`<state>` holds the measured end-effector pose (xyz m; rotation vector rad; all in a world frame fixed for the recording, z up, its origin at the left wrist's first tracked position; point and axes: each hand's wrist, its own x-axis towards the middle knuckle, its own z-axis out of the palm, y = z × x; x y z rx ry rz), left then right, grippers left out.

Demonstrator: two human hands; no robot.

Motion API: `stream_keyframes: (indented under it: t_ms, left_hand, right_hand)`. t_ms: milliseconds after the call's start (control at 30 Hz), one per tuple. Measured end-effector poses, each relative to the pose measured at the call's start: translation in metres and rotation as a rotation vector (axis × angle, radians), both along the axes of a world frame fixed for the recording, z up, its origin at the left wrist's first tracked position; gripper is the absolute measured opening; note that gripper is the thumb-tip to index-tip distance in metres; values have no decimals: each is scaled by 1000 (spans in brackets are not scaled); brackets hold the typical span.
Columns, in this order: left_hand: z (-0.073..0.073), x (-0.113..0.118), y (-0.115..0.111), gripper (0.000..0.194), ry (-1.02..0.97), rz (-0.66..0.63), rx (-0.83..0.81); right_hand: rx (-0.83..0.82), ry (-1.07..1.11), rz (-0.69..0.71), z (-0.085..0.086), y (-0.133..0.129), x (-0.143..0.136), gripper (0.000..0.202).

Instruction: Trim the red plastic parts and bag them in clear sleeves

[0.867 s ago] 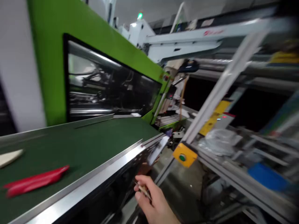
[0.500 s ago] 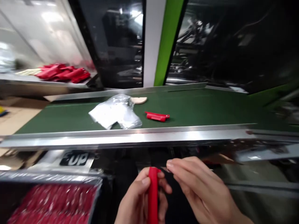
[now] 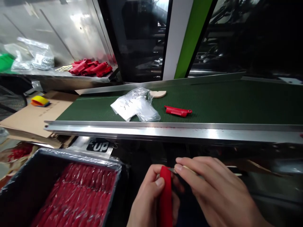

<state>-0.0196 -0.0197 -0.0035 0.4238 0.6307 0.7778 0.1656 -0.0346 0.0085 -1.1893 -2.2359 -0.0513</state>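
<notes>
Our left hand (image 3: 148, 197) grips a red plastic part (image 3: 166, 200), long axis running near to far, nearside of the green conveyor belt (image 3: 224, 108). Our right hand (image 3: 214, 186) pinches a slim knife (image 3: 172, 170), its tip pointing left at the part's far end; contact we cannot tell.

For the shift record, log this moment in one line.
left hand: holds red part; right hand: holds thin tool; belt: second red part

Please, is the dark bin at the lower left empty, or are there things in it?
Not empty: the bin holds rows of shiny red pieces. How deep they go, I cannot tell.
</notes>
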Motion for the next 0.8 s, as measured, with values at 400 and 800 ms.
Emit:
stream_keyframes:
  t_ms: [400,800]
  left_hand:
    - [-4,-2,-3,20,84,-19,48]
    - [2,-2,2,23,180,41,-3]
  right_hand:
    - [2,-15,24,-3,-1,1,46]
    - [65,-58,70,8,-4,-10,30]
